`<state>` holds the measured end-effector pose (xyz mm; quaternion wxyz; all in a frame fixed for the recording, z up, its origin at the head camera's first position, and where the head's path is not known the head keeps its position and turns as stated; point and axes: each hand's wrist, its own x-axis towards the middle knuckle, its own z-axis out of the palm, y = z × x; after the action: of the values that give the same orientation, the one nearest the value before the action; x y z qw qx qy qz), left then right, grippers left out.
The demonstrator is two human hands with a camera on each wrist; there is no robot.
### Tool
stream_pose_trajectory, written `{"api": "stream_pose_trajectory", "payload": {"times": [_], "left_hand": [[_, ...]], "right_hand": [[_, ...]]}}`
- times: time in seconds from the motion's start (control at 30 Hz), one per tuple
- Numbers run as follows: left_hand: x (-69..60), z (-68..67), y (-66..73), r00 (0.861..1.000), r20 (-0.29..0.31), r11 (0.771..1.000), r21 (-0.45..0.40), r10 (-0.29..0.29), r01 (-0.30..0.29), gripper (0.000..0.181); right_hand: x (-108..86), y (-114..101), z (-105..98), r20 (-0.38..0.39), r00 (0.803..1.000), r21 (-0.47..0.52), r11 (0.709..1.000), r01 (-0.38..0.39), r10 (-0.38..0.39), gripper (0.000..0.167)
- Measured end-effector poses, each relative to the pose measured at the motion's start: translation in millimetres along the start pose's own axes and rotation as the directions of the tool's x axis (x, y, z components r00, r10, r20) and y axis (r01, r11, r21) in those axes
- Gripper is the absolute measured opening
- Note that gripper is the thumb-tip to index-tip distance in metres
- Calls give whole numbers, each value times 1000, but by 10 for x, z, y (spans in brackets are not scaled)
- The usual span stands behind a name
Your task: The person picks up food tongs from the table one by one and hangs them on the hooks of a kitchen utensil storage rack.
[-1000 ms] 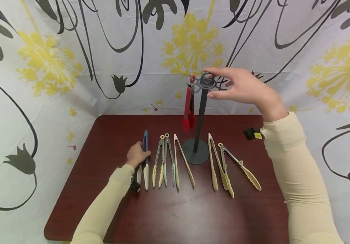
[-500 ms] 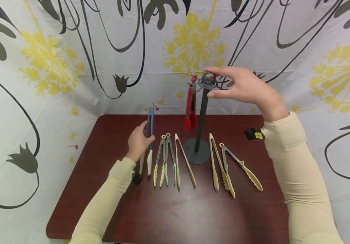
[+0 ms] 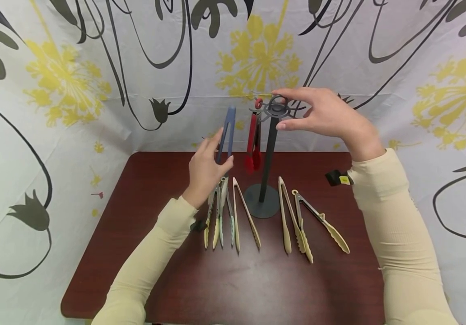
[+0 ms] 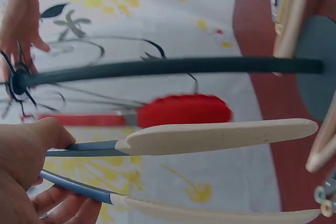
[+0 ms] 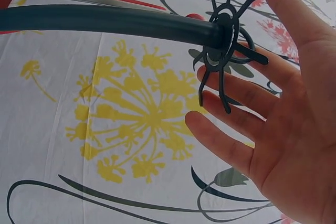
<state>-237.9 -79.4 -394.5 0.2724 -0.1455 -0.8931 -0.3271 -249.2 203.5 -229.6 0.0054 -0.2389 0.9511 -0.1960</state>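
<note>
Blue-handled tongs (image 3: 230, 128) with cream tips are in my left hand (image 3: 206, 169), lifted above the table. In the left wrist view, my thumb lies on one blue handle and my fingers on the other, with the cream arms (image 4: 220, 137) spread apart. Just beyond them, red tongs (image 3: 253, 144) hang from a hook of a dark stand (image 3: 270, 153). My right hand (image 3: 322, 113) is at the stand's hooked top, thumb and fingers spread around it. In the right wrist view, the fingers are fairly straight beside the hooks (image 5: 223, 40); exact contact is hard to tell.
Several tongs lie on the dark red table (image 3: 233, 289). Left of the stand's round base (image 3: 262, 210) are yellow-tipped tongs (image 3: 216, 230), teal-tipped tongs (image 3: 231, 230) and beige tongs (image 3: 253, 232). Right of it are beige tongs (image 3: 285, 230) and yellow-tipped tongs (image 3: 334, 237). A patterned cloth (image 3: 168, 144) hangs behind.
My left hand has raised the blue-handled tongs off the table and carried them right, toward the stand. The right hand stays at the stand's top.
</note>
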Motion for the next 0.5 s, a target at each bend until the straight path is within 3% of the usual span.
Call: {"api": "stream_pose_trajectory", "payload": {"times": [0.2,0.5], "left_hand": [[91,-14,236,996,-35,996,-4,86,-86,75],[85,64,290,988,-89,992,3,129,-129,78]], "right_hand": [[-5,0,7,-21,1000,-33,999,12,-12,78],[2,-21,15,-32,999,-50,999,7,-9,81]]}}
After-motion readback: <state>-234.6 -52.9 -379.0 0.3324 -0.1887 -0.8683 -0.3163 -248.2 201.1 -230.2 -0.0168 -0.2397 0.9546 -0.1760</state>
